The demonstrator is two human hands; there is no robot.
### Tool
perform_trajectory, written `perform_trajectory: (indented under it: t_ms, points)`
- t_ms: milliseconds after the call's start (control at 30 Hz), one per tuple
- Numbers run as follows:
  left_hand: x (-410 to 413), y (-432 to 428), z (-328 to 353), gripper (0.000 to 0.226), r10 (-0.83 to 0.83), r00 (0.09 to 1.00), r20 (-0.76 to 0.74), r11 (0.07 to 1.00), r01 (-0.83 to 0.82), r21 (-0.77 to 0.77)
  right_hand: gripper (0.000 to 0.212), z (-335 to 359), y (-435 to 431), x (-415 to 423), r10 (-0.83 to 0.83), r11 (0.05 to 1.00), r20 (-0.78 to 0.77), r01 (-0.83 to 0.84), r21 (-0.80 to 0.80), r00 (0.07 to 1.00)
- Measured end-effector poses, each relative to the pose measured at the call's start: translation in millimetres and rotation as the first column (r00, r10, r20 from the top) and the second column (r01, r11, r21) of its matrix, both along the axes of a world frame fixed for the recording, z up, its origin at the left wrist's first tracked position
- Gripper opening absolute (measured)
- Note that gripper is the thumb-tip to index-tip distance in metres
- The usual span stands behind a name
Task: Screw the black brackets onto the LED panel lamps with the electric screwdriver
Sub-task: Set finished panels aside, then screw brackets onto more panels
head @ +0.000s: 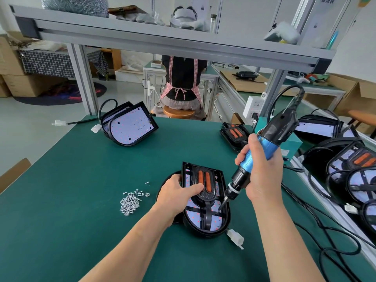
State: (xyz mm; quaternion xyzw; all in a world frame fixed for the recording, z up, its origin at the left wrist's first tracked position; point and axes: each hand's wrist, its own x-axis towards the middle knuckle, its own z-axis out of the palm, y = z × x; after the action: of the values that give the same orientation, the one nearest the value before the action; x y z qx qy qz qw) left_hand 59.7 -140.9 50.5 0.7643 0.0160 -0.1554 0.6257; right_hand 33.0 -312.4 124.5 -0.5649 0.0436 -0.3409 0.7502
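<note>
One screwdriver (266,145) in right hand (262,174); left hand (175,197) grips one lamp (194,218).

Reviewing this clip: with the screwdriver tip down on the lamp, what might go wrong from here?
The screwdriver in the right hand leans, so its tip could slip off and scratch the lamp. The left hand holding the bracket sits near that tip. The left forearm could scatter the loose screws.
</note>
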Motion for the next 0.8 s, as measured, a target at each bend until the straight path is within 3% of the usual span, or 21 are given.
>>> perform_trajectory:
  t_ms: [167, 400, 800]
  points:
    - [1.6, -0.7, -2.4, 0.053, 0.013, 1.0, 0.014, 1.0, -0.012, -0.013, 0.028, 3.2, -2.8, 2.0, -0.008, 1.0, -0.001, 0.008, 0.007, 1.0]
    - [1.9, -0.6, -2.3, 0.052, 0.01, 1.0, 0.017, 1.0, -0.01, -0.005, 0.016, -3.0, -0.7, 1.2, -0.01, 1.0, -0.008, 0.01, -0.013, 1.0]
    - [2.3, -1.4, -4.7, 0.056, 0.016, 1.0, 0.026, 1.0, -0.015, -0.012, 0.023, -6.0, 9.1, -6.5, 0.036, 0.991, 0.05, -0.029, -0.127, 0.998]
